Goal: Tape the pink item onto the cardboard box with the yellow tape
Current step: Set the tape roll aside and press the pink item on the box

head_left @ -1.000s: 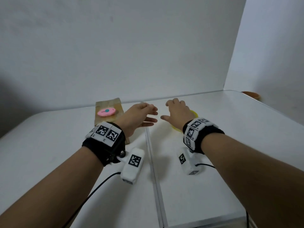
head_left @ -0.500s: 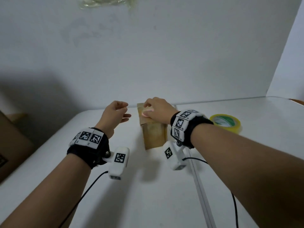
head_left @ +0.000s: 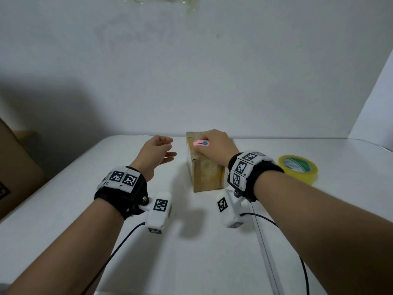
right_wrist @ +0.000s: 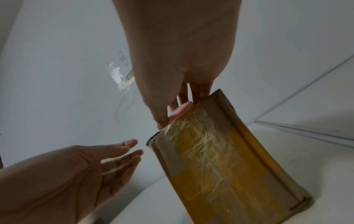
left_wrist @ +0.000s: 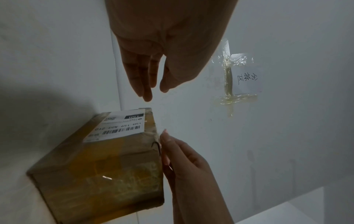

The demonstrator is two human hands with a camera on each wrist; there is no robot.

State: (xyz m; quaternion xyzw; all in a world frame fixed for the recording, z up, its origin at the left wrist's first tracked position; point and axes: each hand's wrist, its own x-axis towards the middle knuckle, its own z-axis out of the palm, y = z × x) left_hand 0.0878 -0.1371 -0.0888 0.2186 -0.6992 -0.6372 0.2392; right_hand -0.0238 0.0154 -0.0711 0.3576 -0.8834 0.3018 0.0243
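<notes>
The right hand is pinching the pink item on top of the cardboard box near the table's far edge; left hand is hovering spread; the yellow tape is lying untouched, taping not begun

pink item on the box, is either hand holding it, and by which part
The right hand pinches the small pink oval item by its right end, on top of the brown cardboard box. The left hand holds nothing.
</notes>
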